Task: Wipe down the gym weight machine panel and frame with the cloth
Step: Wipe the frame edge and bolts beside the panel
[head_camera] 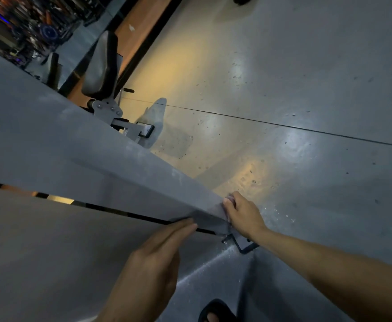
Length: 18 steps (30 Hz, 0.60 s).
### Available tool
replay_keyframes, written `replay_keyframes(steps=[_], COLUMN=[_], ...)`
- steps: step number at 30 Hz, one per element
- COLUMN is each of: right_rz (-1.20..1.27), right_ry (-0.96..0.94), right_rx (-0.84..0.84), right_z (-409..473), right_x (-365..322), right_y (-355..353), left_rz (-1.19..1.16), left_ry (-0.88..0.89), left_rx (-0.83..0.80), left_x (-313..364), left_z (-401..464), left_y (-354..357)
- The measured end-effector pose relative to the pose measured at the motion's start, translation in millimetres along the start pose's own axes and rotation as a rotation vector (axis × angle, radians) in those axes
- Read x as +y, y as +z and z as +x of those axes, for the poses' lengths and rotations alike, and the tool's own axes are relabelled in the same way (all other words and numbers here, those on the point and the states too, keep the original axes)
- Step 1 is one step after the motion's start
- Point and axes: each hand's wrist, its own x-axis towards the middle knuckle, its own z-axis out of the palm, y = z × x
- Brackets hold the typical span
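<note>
The grey weight machine panel [51,240] fills the lower left, and a grey frame post [92,154] runs beside it down toward the floor. My right hand [241,214] grips a small cloth [229,199] against the low end of the post; only a pale edge of the cloth shows past my fingers. My left hand [153,259] rests flat on the panel with straight fingers, their tips at the dark slot [144,218] between panel and post. A black foot [244,245] of the frame sits on the floor just under my right wrist.
A padded seat [102,63] on a white bracket stands at the upper left. Polished grey floor [283,101] with a thin seam line spreads to the right. My sandalled foot [216,312] shows at the bottom edge. More gym gear lies far back at the top left.
</note>
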Motion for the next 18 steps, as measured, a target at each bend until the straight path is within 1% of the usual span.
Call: replay_keyframes(steps=[4,7,9,12,15,18], right_rz=[0.017,0.072,0.161,0.272,0.333,0.308], right_ry=[-0.038,-0.043,-0.060,-0.177,-0.293,-0.338], right_rx=[-0.053,0.008,0.031,0.049,0.031,0.054], right_z=[-8,-17,-25,-42,-58,-52], right_x=[-1,-9,-29,-72,-112,-113], right_y=[-7,-7,-11,-26,-41,-42], left_rz=[0.006,0.005,0.008,0.016,0.009,0.007], left_ry=[-0.022,-0.041,-0.054,-0.046,-0.013,-0.003], left_rx=[0.018,0.012,0.002,0.014,0.037,0.068], left_x=[3,6,7,9,12,14], left_z=[1,5,6,7,8,9], left_y=[-4,-6,-8,-12,-15,-21])
